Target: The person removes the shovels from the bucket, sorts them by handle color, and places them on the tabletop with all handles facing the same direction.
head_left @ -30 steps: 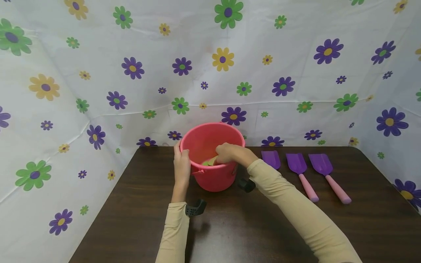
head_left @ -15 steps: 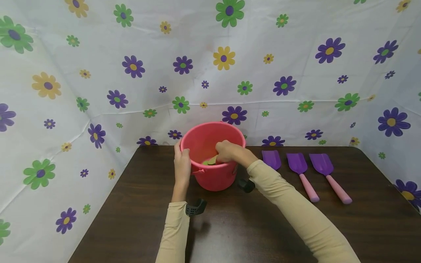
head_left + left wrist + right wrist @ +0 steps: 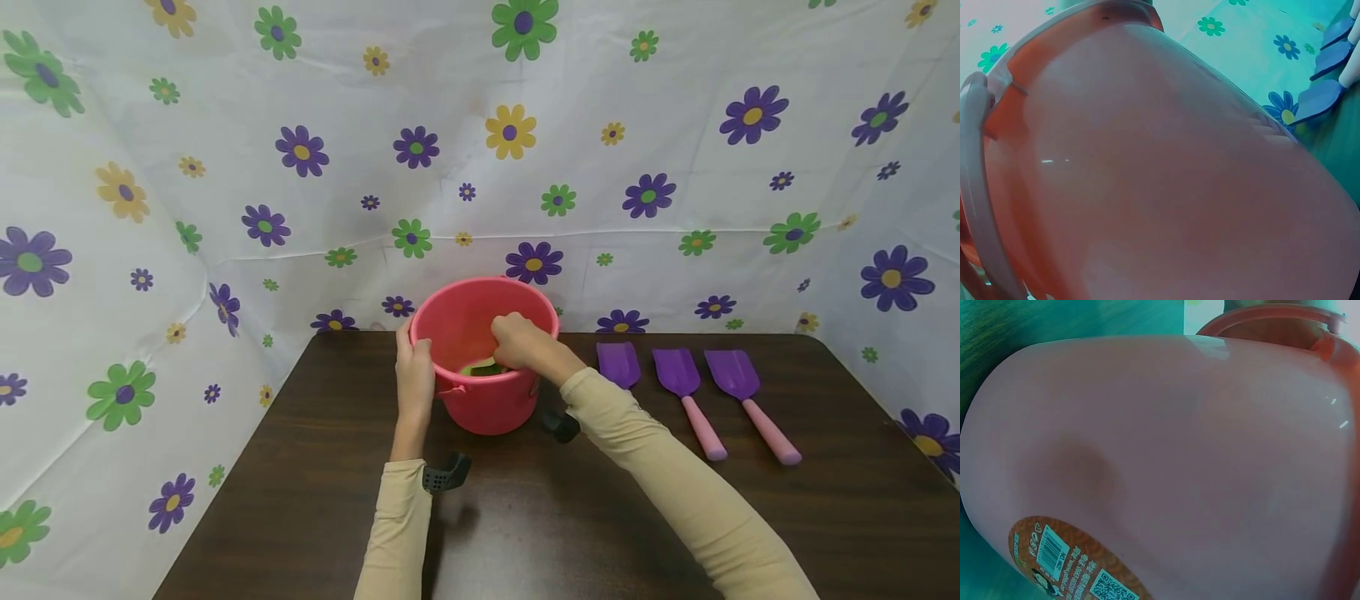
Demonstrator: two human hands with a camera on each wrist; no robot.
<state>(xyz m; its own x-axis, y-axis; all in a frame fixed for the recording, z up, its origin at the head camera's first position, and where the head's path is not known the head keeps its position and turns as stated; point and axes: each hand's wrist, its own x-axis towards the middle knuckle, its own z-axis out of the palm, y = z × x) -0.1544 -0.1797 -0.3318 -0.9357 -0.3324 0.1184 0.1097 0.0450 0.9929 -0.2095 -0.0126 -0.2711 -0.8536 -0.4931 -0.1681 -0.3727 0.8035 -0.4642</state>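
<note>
A pink bucket [image 3: 487, 408] stands on the table. At the left of its rim my left hand [image 3: 414, 375] grips the wall, thumb on the near side. My right hand [image 3: 525, 343] reaches over the rim into the bucket, its fingertips hidden by hand and wall. Beside those fingers a yellow-green thing [image 3: 484, 364] shows, too little of it to tell its kind or whether it is held. The left wrist view is filled by the bucket's side [image 3: 1179, 156] and its handle [image 3: 975, 156]. A printed label [image 3: 1072, 562] shows on the bucket in the right wrist view.
To the right on the dark wooden table [image 3: 315, 467] lie three purple shovels: one partly behind my right arm [image 3: 618, 362], a middle one [image 3: 677, 372] and a right one [image 3: 732, 373], pink handles showing on two. A flowered white cloth [image 3: 450, 192] hangs behind.
My right hand has shifted slightly inside the bucket, and the yellow-green thing by it shows a different edge. The left hand and bucket keep their place. The cloth at the left has moved.
</note>
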